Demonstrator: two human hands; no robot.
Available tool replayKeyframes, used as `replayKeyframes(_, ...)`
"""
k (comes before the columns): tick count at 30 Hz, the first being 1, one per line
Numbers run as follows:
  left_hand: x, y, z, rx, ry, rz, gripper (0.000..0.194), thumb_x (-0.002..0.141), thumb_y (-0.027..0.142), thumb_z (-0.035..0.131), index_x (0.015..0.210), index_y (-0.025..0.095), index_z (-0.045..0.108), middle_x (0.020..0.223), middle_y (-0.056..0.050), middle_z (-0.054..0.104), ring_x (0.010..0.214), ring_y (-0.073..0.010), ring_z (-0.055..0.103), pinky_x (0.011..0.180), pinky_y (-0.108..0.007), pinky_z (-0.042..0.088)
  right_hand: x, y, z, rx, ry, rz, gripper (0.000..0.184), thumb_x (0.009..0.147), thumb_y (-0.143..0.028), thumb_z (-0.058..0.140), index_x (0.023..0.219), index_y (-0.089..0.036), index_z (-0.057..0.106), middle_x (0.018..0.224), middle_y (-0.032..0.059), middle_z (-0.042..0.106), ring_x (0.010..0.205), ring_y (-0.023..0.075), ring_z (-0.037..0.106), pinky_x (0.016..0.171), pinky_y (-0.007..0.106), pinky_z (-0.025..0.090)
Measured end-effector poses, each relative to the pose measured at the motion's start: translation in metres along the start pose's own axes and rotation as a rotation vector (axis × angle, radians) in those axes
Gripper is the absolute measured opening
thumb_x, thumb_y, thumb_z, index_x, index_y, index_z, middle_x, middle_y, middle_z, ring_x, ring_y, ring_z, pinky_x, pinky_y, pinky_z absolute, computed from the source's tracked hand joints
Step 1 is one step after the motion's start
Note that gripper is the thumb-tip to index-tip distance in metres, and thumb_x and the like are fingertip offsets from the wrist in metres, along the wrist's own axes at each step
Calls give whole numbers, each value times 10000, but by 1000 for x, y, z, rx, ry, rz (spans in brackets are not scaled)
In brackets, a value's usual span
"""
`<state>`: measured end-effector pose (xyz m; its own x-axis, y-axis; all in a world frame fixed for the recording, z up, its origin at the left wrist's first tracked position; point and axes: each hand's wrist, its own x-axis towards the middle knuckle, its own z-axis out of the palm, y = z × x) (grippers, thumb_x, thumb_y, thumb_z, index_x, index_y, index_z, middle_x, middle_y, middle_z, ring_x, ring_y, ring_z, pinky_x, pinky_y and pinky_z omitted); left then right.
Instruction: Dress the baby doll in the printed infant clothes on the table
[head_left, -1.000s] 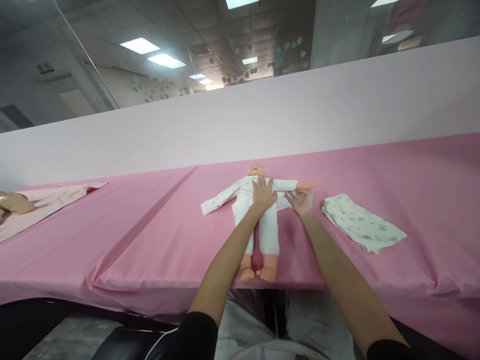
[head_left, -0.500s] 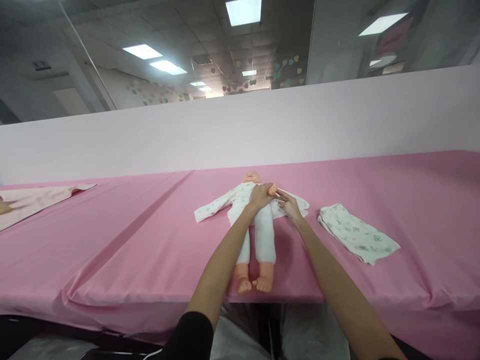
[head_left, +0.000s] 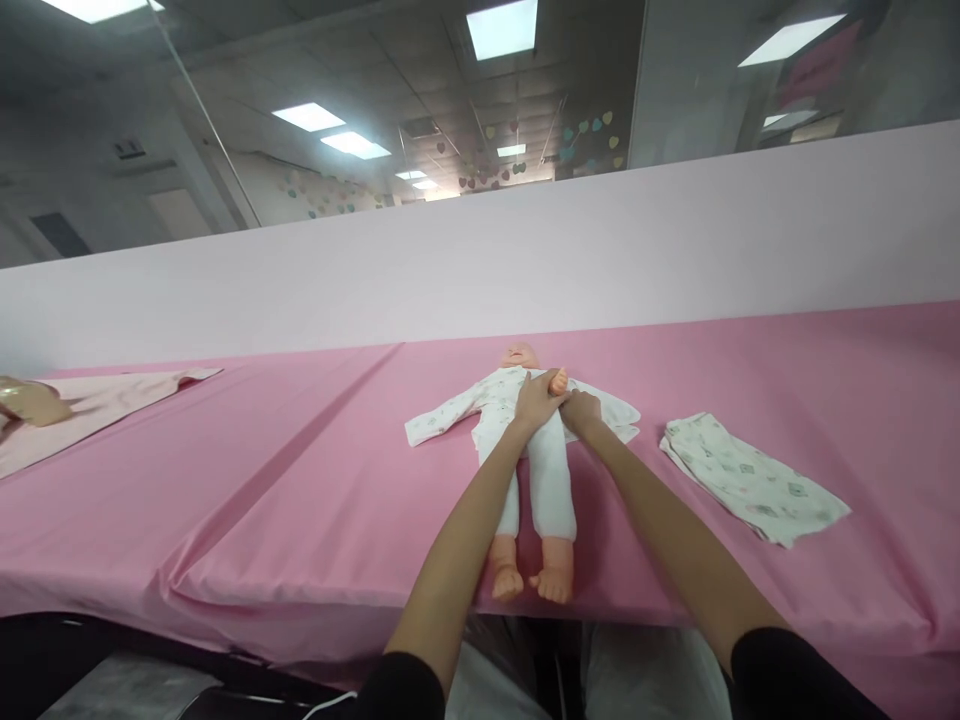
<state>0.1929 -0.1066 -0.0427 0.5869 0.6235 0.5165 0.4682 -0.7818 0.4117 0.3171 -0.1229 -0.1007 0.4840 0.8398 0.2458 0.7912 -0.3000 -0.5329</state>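
Observation:
A baby doll (head_left: 552,490) in white leggings lies on its back, head away from me and feet near the table's front edge. Its printed white baby shirt (head_left: 448,408) has one sleeve spread out to the left; the other side lies loose to the right. My left hand (head_left: 537,400) is closed around the doll's arm over its torso, and the small doll hand (head_left: 559,381) sticks out above my grip. Right beside it, my right hand (head_left: 583,411) is closed on the shirt's loose side; its fingertips are hidden.
Folded printed baby pants (head_left: 750,478) lie to the right on the pink table cover (head_left: 300,500). At the far left is a pale pink cloth (head_left: 127,395) with a tan doll part (head_left: 34,402) on it. A white partition (head_left: 480,270) with glass above stands behind the table.
My right hand's fingers, stretched out beside the doll's hand before, are now curled in at the shirt. My left hand keeps its hold. The view has shifted slightly left.

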Motion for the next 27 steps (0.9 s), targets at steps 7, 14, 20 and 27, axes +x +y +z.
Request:
replayKeyframes(7,-3,0,0,21,-22,4,397,842,357,513,1231,279,521,1094,42,667,1007,-169,595,1126,-350,225,26,3,-2,-124,-44,170,314,818,-323,534,1006,-83,607,990,199,622,989,318,588,813,396,430)
replayKeyframes(14,-3,6,-5,4,1,-2,397,848,376,510,1231,274,530,1179,26,637,1083,-201,557,1051,-344,329,31,12,-10,-298,20,194,560,813,-468,512,1210,-78,451,1207,212,518,1196,319,424,975,511,284)
replayKeyframes(20,-1,6,-3,85,-9,-9,410,858,385,498,1252,273,488,1103,-11,661,1005,-209,578,919,-317,408,36,18,-23,-209,-86,162,316,754,-215,566,1040,-82,570,954,153,637,971,279,588,851,401,411)
replayKeyframes(27,6,4,-5,168,-73,-96,410,876,418,453,1254,261,436,1012,-39,671,919,-218,613,757,-289,440,44,15,-69,-1,147,88,315,735,-142,481,1006,-141,642,1036,102,652,955,211,600,769,269,448)
